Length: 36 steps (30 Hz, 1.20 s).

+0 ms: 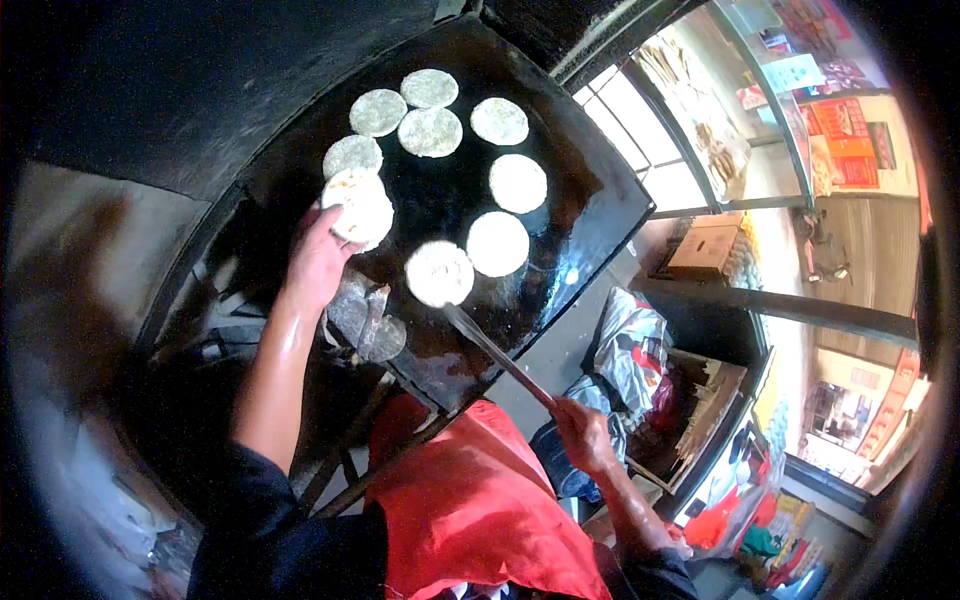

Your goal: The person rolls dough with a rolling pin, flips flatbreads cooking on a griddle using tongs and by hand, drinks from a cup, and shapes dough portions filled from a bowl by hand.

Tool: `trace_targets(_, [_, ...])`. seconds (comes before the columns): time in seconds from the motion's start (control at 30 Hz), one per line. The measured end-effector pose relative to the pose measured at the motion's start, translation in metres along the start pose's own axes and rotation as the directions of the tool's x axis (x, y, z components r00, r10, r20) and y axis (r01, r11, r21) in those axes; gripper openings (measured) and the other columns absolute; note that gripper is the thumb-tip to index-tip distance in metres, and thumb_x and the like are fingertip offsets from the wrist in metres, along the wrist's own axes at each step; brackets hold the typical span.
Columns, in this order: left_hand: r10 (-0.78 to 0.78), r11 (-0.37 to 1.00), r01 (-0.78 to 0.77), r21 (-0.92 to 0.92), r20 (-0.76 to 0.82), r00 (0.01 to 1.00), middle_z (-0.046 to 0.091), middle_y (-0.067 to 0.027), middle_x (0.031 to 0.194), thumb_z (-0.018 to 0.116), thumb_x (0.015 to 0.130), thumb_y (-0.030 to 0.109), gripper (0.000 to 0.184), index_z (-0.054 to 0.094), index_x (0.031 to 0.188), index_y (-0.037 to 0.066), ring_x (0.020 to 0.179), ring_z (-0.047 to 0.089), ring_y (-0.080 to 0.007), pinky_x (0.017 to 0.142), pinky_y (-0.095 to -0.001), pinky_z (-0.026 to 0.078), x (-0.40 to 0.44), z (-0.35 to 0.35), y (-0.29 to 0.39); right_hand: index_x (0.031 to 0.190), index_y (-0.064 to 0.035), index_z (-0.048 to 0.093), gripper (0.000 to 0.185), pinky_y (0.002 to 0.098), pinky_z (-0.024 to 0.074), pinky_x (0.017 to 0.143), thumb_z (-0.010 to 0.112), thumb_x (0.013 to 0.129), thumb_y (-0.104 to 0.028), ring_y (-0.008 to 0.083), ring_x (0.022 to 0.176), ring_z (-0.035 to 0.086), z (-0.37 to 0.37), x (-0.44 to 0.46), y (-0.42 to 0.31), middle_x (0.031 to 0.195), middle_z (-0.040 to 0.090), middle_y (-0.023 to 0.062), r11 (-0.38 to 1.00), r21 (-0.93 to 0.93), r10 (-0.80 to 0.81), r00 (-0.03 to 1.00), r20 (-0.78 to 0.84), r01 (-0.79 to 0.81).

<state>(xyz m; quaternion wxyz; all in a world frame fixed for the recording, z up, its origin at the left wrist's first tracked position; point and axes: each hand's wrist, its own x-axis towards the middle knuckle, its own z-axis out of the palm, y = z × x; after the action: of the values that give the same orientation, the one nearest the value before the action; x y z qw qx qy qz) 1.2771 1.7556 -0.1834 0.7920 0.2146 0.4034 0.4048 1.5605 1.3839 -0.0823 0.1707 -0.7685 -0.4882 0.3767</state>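
My left hand (320, 250) grips a pale round flatbread (358, 208) at the left side of a dark griddle (432, 190). My right hand (583, 432) is wrapped round the handle of a long metal spatula (497, 355). At the spatula's far end lies another flatbread (440, 274); whether the blade is under it or only touching it, I cannot tell. Next to that one, a white flatbread (498, 244) rests on the griddle. Several more form a rough ring, among them a floury one (430, 132) near the back and one (353, 157) just beyond my left hand.
A grey crumpled cloth (368, 320) hangs at the griddle's near left edge. To the right are a plastic bag (630, 335), a cardboard box (706, 245) and a glass case (700, 110) with food inside. A red apron (470, 500) covers my front.
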Motion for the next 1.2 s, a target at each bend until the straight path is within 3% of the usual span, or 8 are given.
trace_targets(0.17, [0.263,0.848,-0.18,0.498,-0.099,0.96,0.059,-0.0106,0.132,0.06,0.096,0.022,0.042,0.055,0.135,0.007,0.12,0.058,-0.0229,0.099,-0.0414,0.048,-0.071,0.006,-0.012,0.116,0.002,0.064,0.024,0.0398,0.0503,0.061,0.057,0.096,-0.007,0.0308,0.063,0.063,0.033,0.093,-0.024,0.073,0.063,0.0184,0.99,-0.024,-0.141,0.972,-0.187,0.139])
trace_targets(0.33, [0.134,-0.352,-0.578,0.736,0.651,0.747,0.06,-0.0157,0.128,0.071,0.086,0.017,0.052,0.057,0.136,0.015,0.123,0.056,-0.0349,0.107,-0.0418,0.043,-0.087,0.032,-0.037,0.12,0.0032,0.064,0.026,0.029,0.047,0.061,0.054,0.098,-0.007,0.0122,0.066,0.055,0.007,0.101,-0.04,0.073,0.059,0.005,0.991,0.121,0.089,0.959,-0.268,-0.058])
trace_targets(0.4, [0.161,-0.265,-0.56,0.785,0.609,0.777,0.061,-0.0156,0.129,0.066,0.09,0.013,0.047,0.057,0.135,0.011,0.124,0.056,-0.0328,0.109,-0.0397,0.041,-0.076,0.028,-0.041,0.119,0.0028,0.065,0.025,0.0269,0.0436,0.058,0.052,0.1,-0.008,0.0095,0.065,0.051,-0.009,0.091,-0.05,0.072,0.056,0.002,0.988,0.1,0.138,0.974,-0.18,-0.121])
trace_targets(0.47, [0.231,0.404,-0.328,0.854,0.252,0.94,0.061,-0.0132,0.131,0.061,0.094,0.01,0.042,0.056,0.135,0.006,0.124,0.056,-0.0273,0.109,-0.0379,0.04,-0.065,0.018,-0.034,0.118,0.0048,0.064,0.026,0.0356,0.051,0.062,0.053,0.097,-0.005,0.0197,0.064,0.062,-0.009,0.087,-0.058,0.074,0.063,0.0143,0.978,0.185,0.111,0.99,-0.088,-0.094])
trace_targets(0.53, [0.247,0.698,-0.254,0.67,0.108,0.963,0.061,-0.0096,0.131,0.055,0.1,0.012,0.033,0.057,0.131,0.001,0.121,0.056,-0.0166,0.107,-0.0322,0.041,-0.032,-0.021,-0.037,0.118,0.0031,0.064,0.026,0.0365,0.0516,0.065,0.055,0.096,-0.007,0.0216,0.066,0.063,-0.004,0.099,-0.074,0.076,0.063,0.0176,0.972,0.2,0.129,0.991,-0.018,-0.123])
trace_targets(0.87, [0.136,0.813,0.014,0.582,-0.214,0.967,0.05,-0.0147,0.145,0.057,0.099,0.041,0.063,0.042,0.144,0.0,0.134,0.047,-0.0234,0.113,-0.035,0.034,0.0,-0.035,0.0,0.088,0.0033,0.062,0.021,0.0312,0.0425,0.055,0.051,0.099,-0.011,0.0123,0.061,0.05,0.006,0.188,-0.099,0.065,0.055,0.0046,0.965,0.223,-0.177,0.969,0.17,0.137])
trace_targets(1.0, [-0.035,0.999,0.033,-0.043,-0.053,0.998,0.051,-0.0081,0.146,0.051,0.091,0.071,0.083,0.044,0.146,0.009,0.133,0.049,-0.0248,0.113,-0.0462,0.036,-0.007,-0.055,0.008,0.116,0.0034,0.065,0.026,0.037,0.0542,0.076,0.056,0.092,-0.001,0.0244,0.08,0.067,-0.002,0.175,-0.13,0.094,0.07,0.0208,0.958,0.24,-0.209,0.953,0.221,0.155])
trace_targets(1.2, [0.006,0.956,-0.044,-0.289,-0.133,0.991,0.055,-0.0085,0.142,0.051,0.097,0.056,0.065,0.047,0.143,0.01,0.129,0.052,-0.0266,0.109,-0.0448,0.04,-0.014,-0.062,0.022,0.128,-0.0035,0.06,0.047,0.0458,0.0567,0.065,0.064,0.082,-0.014,0.0348,0.074,0.07,0.006,0.237,-0.145,0.093,0.068,0.0176,0.71,-0.618,-0.421,0.907,0.012,0.338])
